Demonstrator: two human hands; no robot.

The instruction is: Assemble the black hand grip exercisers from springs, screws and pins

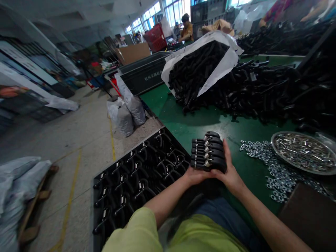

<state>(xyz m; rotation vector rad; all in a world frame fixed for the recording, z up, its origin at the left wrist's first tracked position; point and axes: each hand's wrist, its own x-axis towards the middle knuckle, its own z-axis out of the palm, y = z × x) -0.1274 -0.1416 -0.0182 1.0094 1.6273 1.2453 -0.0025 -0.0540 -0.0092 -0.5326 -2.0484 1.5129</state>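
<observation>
Between my two hands is a row of several black curved handles [215,154], lined up side by side with silver metal fittings on them. My left hand [198,175] supports the row from the near side, its fingers partly hidden beneath. The right hand [229,171] wraps round the right and near side, thumb along the outer handle. Left of my hands, a black tray [93,196] holds rows of similar black handles [141,166] with metal fittings. The green tabletop [181,129] lies under and beyond the held row.
A round metal dish [275,154] of small pins stands at the right beside scattered nuts [278,175]. Behind lie a white sack [170,66] spilling black parts and a large heap [262,91] of them. A co-worker [187,29] sits far back. Grey sacks [123,119] stand on the floor.
</observation>
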